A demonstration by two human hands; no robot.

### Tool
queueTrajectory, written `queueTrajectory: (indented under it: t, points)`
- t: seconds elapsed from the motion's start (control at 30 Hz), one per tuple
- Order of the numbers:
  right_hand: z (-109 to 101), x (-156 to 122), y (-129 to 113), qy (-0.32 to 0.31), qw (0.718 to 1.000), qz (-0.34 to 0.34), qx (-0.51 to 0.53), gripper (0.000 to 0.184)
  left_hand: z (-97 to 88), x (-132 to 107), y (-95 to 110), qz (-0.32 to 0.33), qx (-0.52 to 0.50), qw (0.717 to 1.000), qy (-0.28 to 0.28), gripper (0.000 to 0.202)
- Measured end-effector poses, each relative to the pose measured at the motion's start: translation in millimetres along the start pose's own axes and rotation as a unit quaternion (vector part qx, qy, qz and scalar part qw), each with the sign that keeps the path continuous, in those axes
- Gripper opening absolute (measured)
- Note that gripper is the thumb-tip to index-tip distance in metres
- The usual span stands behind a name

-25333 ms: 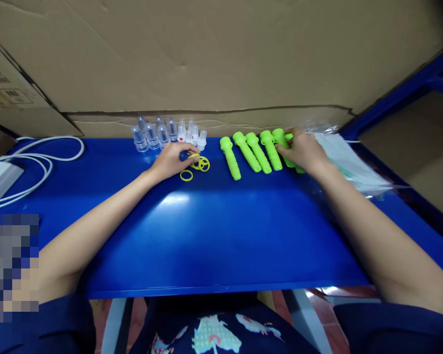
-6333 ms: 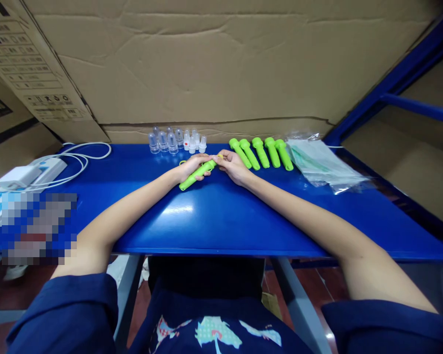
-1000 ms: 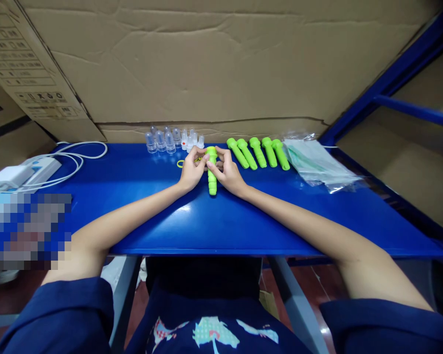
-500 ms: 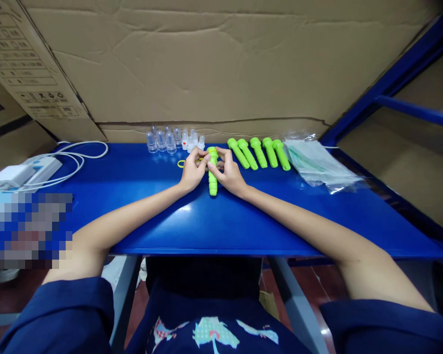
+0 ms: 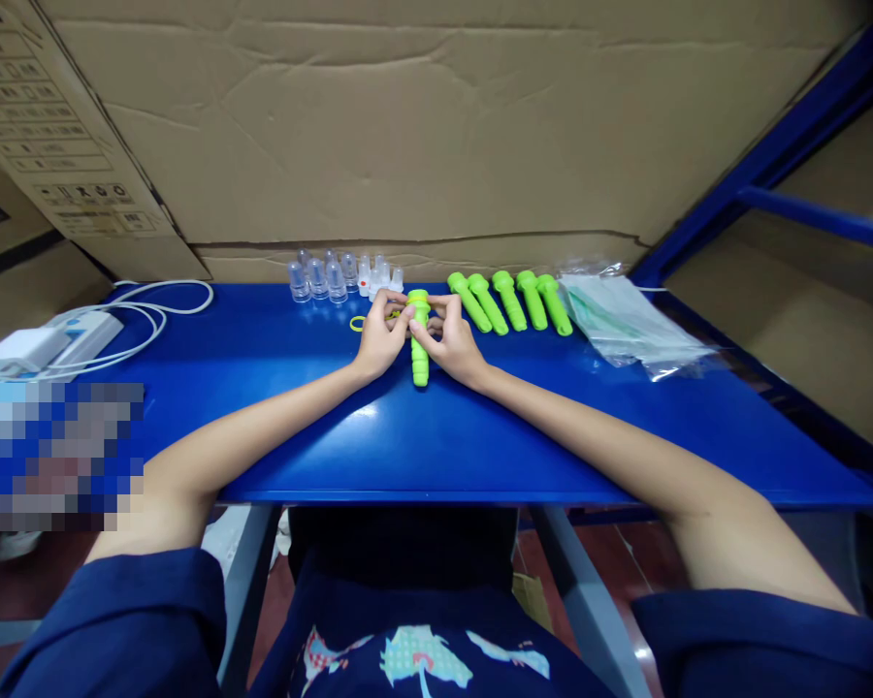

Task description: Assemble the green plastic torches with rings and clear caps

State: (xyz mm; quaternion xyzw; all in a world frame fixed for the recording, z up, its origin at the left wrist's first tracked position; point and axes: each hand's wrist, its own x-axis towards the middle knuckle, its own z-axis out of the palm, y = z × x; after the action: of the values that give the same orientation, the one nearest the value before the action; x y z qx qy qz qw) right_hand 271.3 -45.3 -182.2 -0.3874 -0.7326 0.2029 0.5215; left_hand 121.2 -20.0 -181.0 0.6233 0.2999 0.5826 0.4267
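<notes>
A bright green ribbed plastic handle stands on end on the blue table, tilted slightly. My left hand and my right hand both pinch its wider top from either side. A thin yellow ring lies on the table just left of my left hand; whether another ring is under my fingers I cannot tell.
Several more green handles lie in a row to the right. Clear plastic caps stand at the back by the cardboard wall. Plastic bags lie at the right. A white power strip with cables sits at the left.
Almost nothing has changed over the last second: both hands stay at the top of the green handle, with only small finger shifts. Earlier the handle lay slanted between my hands.
</notes>
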Motion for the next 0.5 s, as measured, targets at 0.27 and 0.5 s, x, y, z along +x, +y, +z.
queueTrajectory:
  t: [0.27, 0.5]
  points:
    - [-3.8, 1.6, -4.1, -0.007, 1.0, 0.021, 0.016, 0.056, -1.2, -1.2, 4.1, 0.004, 0.017, 0.999, -0.031, 0.036]
    - [-4.7, 3.1, -0.6, -0.013, 0.998, 0.042, 0.034, 0.051, 0.1, -1.6, 4.0, -0.056, -0.054, 0.995, -0.059, 0.036]
